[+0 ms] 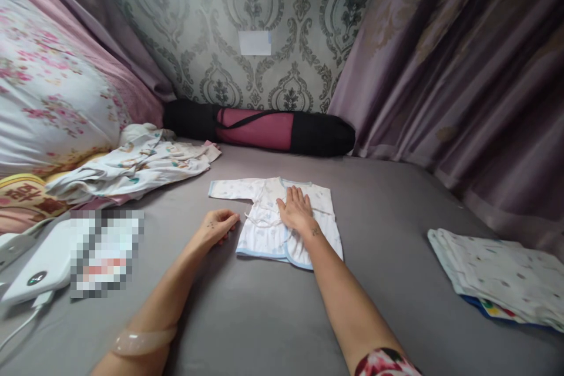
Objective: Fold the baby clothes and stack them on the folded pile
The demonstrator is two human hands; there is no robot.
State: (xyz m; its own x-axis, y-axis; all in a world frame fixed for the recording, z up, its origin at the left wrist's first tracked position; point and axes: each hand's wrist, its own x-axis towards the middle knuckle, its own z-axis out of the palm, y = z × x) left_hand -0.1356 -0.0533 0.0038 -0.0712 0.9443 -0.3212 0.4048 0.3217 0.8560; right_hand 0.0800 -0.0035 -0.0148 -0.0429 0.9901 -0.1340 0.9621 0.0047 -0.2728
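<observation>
A small white baby shirt (pixel 264 241) with pale blue edging and a faint print lies on the grey sheet. One sleeve stretches out to the left; on the right side no spread sleeve shows. Thin white ties cross its left front. My right hand (pixel 296 210) rests flat on the shirt's chest, fingers stretched out. Just left of the shirt, my left hand (pixel 219 226) is closed with thumb and fingers curled together, near the end of a tie. Whether anything is between those fingers is hidden.
Crumpled printed clothes (pixel 145 161) lie at the left beside a floral pillow (pixel 57 88). A white power bank (pixel 48 258) with a cable is at the near left. Folded cloths (pixel 502 270) sit on the right. A black and maroon roll bag (pixel 259 129) lies along the wall.
</observation>
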